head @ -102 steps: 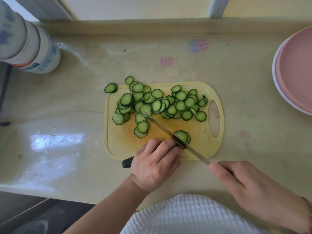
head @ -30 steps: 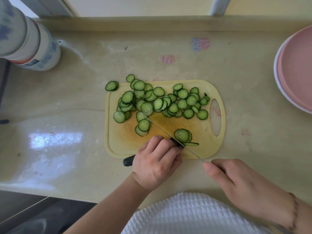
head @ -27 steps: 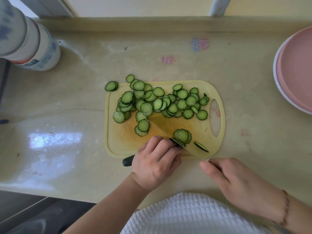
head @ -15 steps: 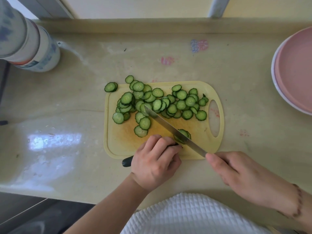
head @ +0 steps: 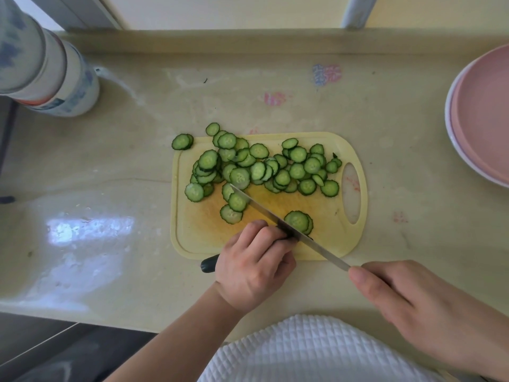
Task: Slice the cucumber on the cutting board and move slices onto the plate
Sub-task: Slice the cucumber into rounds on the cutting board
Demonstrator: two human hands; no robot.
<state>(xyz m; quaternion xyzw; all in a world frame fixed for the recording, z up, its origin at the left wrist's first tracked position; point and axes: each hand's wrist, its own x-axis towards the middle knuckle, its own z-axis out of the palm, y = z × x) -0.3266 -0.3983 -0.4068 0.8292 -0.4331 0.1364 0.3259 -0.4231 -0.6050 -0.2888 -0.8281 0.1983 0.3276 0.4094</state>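
On the cutting board [head: 325, 244], knife [head: 292, 230] has descended.

Ahead of the left hand's curled fingers [head: 264, 232] the knife blade [head: 278, 219] crosses the cutting board [head: 192, 232] on a slant, barring the way straight forward. Just past the blade lie a few stacked slices [head: 298, 220], and farther ahead a dense spread of cucumber slices [head: 264, 166] covers the board's far half. To the left of those fingers a strip of bare board stays open, and beyond it bare worktop [head: 110, 166] runs toward a blue-and-white jar [head: 60, 86] at the far left. To the right of the right hand's fingers [head: 369, 282] the worktop lies open up to the pink plate [head: 482, 111] at the far right edge.
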